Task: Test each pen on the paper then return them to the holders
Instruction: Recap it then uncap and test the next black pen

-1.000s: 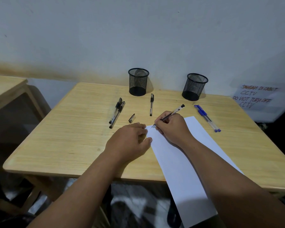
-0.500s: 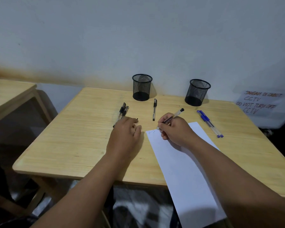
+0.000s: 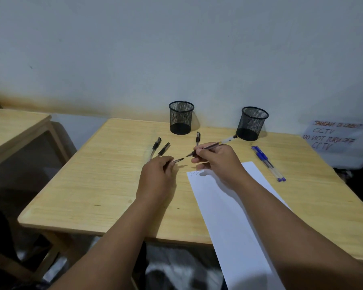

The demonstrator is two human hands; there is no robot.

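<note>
My right hand (image 3: 217, 162) grips an uncapped black pen (image 3: 215, 145), lifted just off the white paper (image 3: 235, 218), its tip pointing left. My left hand (image 3: 157, 178) pinches the pen's cap (image 3: 178, 160), its mouth a short gap from the tip. A small scribble (image 3: 194, 173) marks the paper's top corner. Two black pens (image 3: 158, 148) lie left of my hands and a third black pen (image 3: 198, 138) lies behind them. Two blue pens (image 3: 267, 163) lie right of the paper. Two black mesh holders stand at the back: the left holder (image 3: 181, 117) and the right holder (image 3: 252, 123).
The wooden table (image 3: 105, 185) has its front edge close to me. A second wooden table (image 3: 15, 126) stands to the left across a gap. A handwritten CCTV notice (image 3: 333, 136) leans at the right by the wall.
My right hand lifted the pen off the paper and turned its tip left. My left hand picked up the cap from the table and brought it toward the tip.
</note>
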